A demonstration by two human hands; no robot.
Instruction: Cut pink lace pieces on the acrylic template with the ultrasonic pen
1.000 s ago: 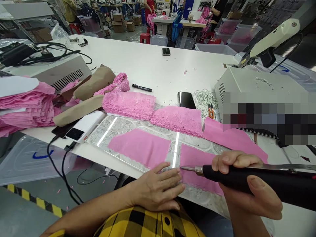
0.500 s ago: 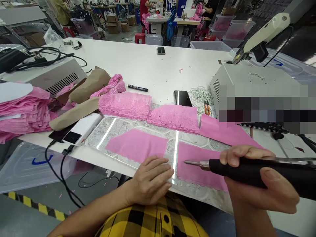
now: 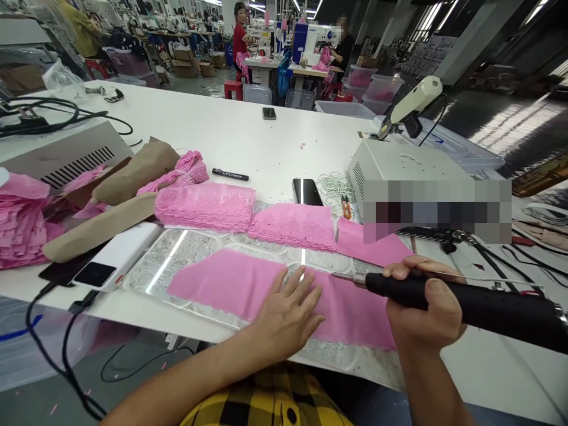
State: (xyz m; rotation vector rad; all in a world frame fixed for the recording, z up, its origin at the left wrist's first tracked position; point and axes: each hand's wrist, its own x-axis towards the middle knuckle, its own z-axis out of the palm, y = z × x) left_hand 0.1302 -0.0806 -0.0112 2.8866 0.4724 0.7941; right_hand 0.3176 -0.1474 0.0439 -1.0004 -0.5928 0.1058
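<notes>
Two flat pink fabric pieces lie side by side on a clear, patterned board (image 3: 153, 266). The left piece (image 3: 208, 281) meets the right piece (image 3: 350, 316) under my left hand (image 3: 290, 310), which rests palm down with its fingers spread. My right hand (image 3: 426, 307) is wrapped round a thick black handpiece (image 3: 483, 305) with a narrow metal tip. The tip points left, over the right piece; I cannot tell whether it touches the cloth. Behind the pieces stand two stacks of pink cut fabric, the left stack (image 3: 204, 207) and the right stack (image 3: 293, 226).
A white power bank (image 3: 118, 257) with cables sits at the left edge. Brown paper (image 3: 133, 174) and a marker (image 3: 229, 174) lie farther back. A phone (image 3: 307, 192), orange snips (image 3: 346, 206) and a grey box (image 3: 399, 168) stand at the right. People work at machines beyond.
My left hand has opened its fingers and moved onto the seam area. The gap between the two fabric pieces has closed. The view has tilted up and turned right.
</notes>
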